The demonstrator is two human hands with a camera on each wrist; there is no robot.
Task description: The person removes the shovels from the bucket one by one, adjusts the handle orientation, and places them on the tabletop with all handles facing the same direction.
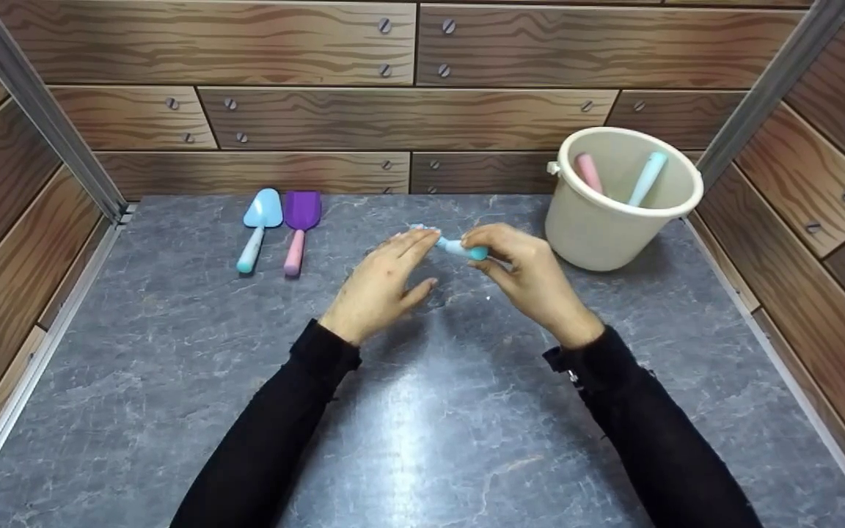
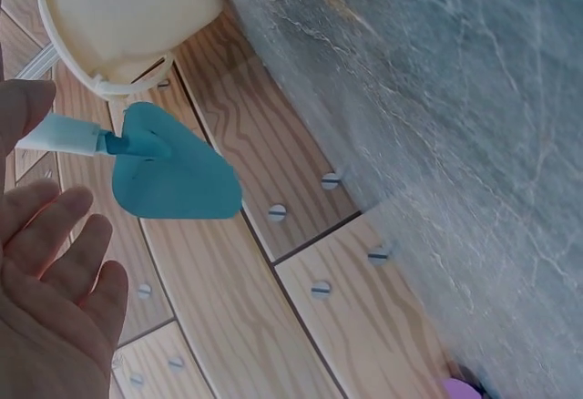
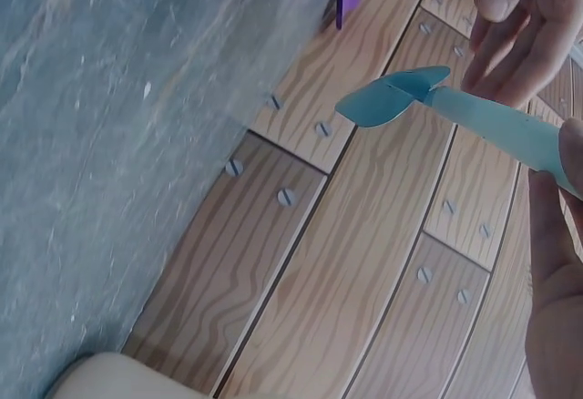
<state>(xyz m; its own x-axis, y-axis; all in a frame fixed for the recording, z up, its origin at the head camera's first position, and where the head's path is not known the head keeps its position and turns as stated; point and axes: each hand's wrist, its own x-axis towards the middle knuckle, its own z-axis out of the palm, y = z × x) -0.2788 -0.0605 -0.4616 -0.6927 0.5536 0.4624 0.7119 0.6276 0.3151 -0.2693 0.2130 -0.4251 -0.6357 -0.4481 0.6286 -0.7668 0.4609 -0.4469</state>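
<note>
My right hand (image 1: 540, 275) pinches the pale blue handle of a small toy trowel (image 1: 459, 249) between thumb and fingers. In the right wrist view the trowel (image 3: 501, 127) shows its pointed teal blade, raised off the table and turned toward the left hand. My left hand (image 1: 386, 282) is beside the blade and neck, its fingers extended and loosely bent. Seen from the left wrist, that hand (image 2: 55, 281) has its palm and fingers uncurled near the trowel (image 2: 178, 167); whether a fingertip touches it I cannot tell. From above, the left fingers hide most of the blade.
A cream bucket (image 1: 598, 235) stands at the back right, with a pink handle (image 1: 588, 173) and a light blue handle (image 1: 647, 180) inside. At the back left lie a blue trowel (image 1: 250, 249) and a purple shovel (image 1: 303, 210). Wood-patterned walls (image 1: 305, 117) border the grey table (image 1: 173, 352).
</note>
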